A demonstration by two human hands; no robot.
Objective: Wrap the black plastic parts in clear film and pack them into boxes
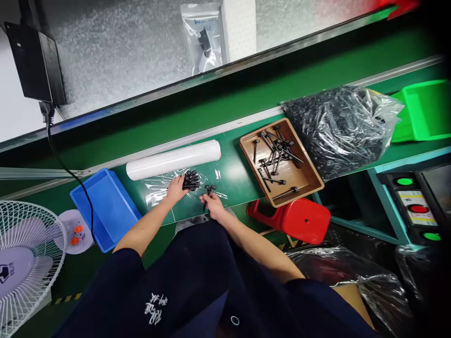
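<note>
My left hand (175,189) is closed round a thick bundle of black bolt-like parts (190,180), their heads packed together and facing away from me. A short way to the right, my right hand (214,206) pinches a few more of these black parts (210,189). Beneath both hands lies clear plastic film (157,190), pulled from a white film roll (172,159) just behind them. Loose black parts of the same kind, with wide heads and ribbed shafts, are scattered in a brown tray (246,150) on the right.
An empty-looking blue bin (109,206) stands left, a black cable (66,171) hanging over it beside a white fan (31,263). Right of the tray are a bulging plastic bag (341,126) and a green bin (428,110). A red stool (303,220) sits below the bench edge.
</note>
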